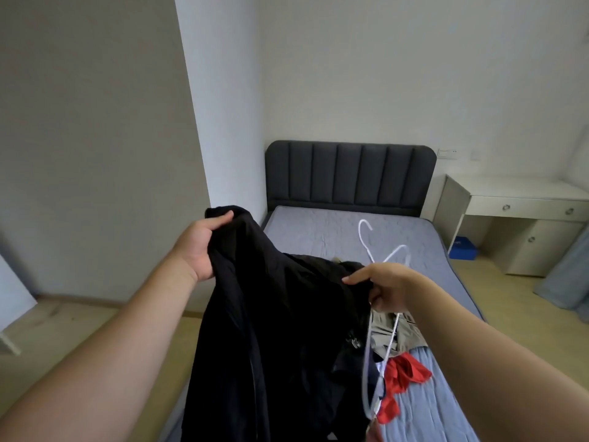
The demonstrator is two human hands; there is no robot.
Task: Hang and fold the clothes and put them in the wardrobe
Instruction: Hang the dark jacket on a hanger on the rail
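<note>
Fingers (223,218) grip a black garment (280,330) and white hanger (364,239) over the grey bed (318,231)

Bed (334,231): grey-blue quilted sheet with a dark grey padded headboard (350,173), pushed into the far corner. The far half of the sheet was bare apart from some wrinkles. On the near half, toward the right edge, a crumpled khaki garment (403,333) lay just behind a red garment (406,374), and the two were close or touching. Floor (79,330): light wood. A blue box (463,247) sat on it under the white desk (522,189), right of the bed. A grey-blue bundle (567,282) was at the far right of the floor, possibly rolled bedding, but it was cut off by the frame edge.
</note>
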